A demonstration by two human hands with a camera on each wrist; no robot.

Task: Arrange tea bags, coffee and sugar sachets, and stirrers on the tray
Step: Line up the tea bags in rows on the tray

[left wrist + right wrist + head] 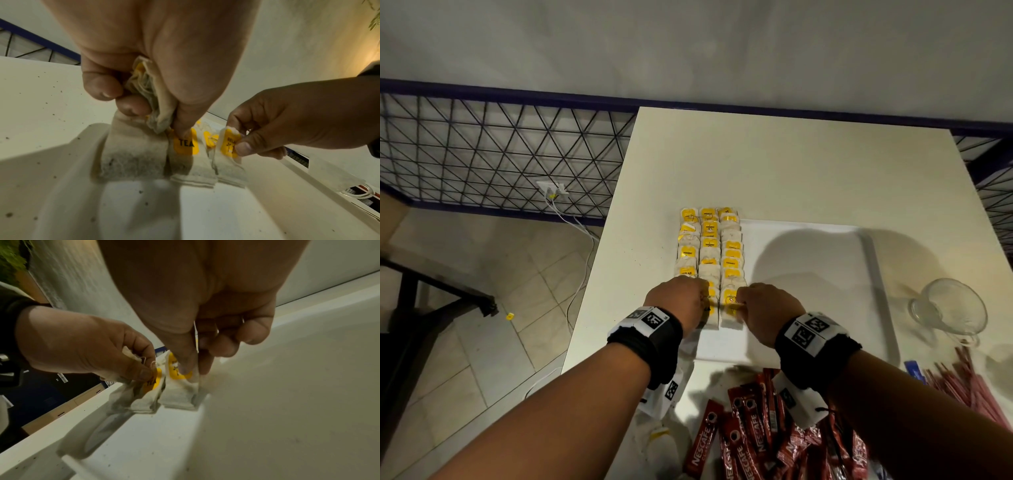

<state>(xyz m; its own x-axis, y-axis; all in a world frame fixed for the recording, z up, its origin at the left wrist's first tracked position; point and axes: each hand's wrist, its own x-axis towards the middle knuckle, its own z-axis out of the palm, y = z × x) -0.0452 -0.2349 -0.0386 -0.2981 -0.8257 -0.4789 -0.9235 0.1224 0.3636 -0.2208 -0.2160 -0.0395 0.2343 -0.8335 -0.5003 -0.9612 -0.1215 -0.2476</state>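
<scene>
Head view: tea bags [709,253] fill the tray's [808,260] left edge. Left hand [678,301] clutches spares, a fingertip pressing one tag; right hand [767,308] pinches the last bag [228,155]. Next: set it flush, then start the sachets [756,435].

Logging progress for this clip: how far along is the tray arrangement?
Done: three columns of yellow-tagged tea bags fill the left end of the white rectangular tray. In hand: the left hand clutches spare bags and touches the nearest middle bag, while the right hand pinches the nearest right-column bag's tag. Left: the red coffee sachets and thin pink sticks lie on the table.
</scene>
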